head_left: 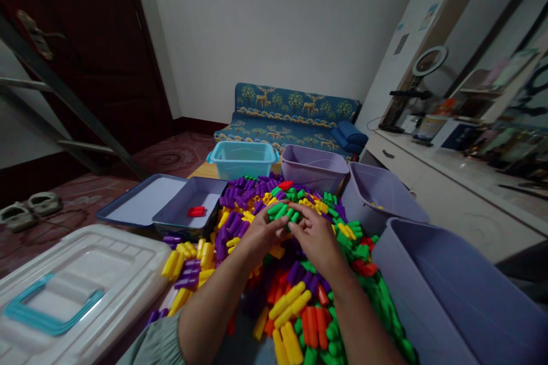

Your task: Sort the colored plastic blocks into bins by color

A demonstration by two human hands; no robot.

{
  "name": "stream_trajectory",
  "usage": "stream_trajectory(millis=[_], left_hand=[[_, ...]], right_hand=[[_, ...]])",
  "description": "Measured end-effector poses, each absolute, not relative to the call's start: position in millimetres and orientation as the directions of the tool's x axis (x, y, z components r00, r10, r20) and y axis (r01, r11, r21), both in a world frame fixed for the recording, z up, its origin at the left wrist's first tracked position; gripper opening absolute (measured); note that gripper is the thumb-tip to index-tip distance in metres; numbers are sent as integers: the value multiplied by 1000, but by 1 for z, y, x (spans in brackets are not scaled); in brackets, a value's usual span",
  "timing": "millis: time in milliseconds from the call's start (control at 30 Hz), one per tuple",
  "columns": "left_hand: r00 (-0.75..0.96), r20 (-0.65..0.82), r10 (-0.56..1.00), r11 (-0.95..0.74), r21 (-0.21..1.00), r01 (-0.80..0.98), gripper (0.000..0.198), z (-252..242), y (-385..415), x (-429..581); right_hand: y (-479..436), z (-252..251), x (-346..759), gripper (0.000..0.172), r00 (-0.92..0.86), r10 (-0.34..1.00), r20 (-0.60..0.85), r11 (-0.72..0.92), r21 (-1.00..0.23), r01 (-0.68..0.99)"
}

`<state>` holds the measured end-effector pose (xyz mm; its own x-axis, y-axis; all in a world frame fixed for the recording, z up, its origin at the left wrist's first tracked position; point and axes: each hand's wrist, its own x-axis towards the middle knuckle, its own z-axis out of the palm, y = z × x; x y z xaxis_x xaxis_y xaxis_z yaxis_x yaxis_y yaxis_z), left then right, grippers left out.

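A large heap of plastic peg-shaped toy blocks (257, 205) in purple, yellow, green, orange and red covers the table before me. My left hand (257, 234) and my right hand (314, 234) meet over the middle of the heap. Both are closed around a cluster of green blocks (283, 211) held between their fingertips. Purple and yellow blocks lie just beyond the hands; orange and yellow ones lie under my forearms.
A shallow purple tray (171, 219) holds one red block (197, 211). A teal bin (243, 158) and three purple bins (314, 166) (377, 191) (449, 291) ring the heap. A white lidded box (81, 285) sits at left. A blue sofa (291, 117) stands behind.
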<state>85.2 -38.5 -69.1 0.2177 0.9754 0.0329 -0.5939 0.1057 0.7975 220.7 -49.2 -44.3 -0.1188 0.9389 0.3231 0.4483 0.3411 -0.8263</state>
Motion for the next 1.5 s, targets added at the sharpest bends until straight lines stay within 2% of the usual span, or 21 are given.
stream_trajectory(millis=[67,133,200,300,367,467,533,600,1000,1067,1267,1500], left_hand=[[150,52,987,48,801,-597,55,-69,-38,84],[64,57,996,-6,797,-604,56,-67,-37,81],[-11,42,999,-40,800,-599,56,-64,-37,79],[-62,10,998,-42,839,-542,56,-64,-38,77],[-77,12,997,-48,867,-496,53,-66,-37,78],[-101,37,994,-79,889,-452,50,-70,-36,80],[-108,48,993,-92,888,-450,50,-72,-36,80],[-106,61,993,-103,883,-458,50,-73,-35,81],[-104,130,986,-159,928,-337,58,-70,-39,82],[-96,124,988,-151,917,-369,57,-71,-39,82],[-75,104,992,-127,883,-452,46,-70,-40,82],[-44,142,989,-148,927,-346,35,-66,-43,81]], right_hand=[[-47,-44,225,39,-121,926,358,376,-834,405],[-41,-44,237,38,-50,911,409,389,-814,431],[-34,-46,255,35,49,885,462,363,-753,548],[-26,-49,286,33,124,870,478,215,-593,776],[-25,-51,302,34,121,905,409,92,-465,881],[-29,-52,317,37,104,971,215,-33,-310,950],[-34,-51,321,38,110,988,110,-81,-242,967],[-38,-49,324,38,106,992,67,-91,-199,976],[-42,-43,327,52,85,995,-54,-92,-147,985],[-41,-44,327,50,84,994,-72,-94,-155,983],[-40,-44,323,29,55,992,-113,-74,-176,982],[-40,-46,319,43,51,990,-134,-72,-160,984]])
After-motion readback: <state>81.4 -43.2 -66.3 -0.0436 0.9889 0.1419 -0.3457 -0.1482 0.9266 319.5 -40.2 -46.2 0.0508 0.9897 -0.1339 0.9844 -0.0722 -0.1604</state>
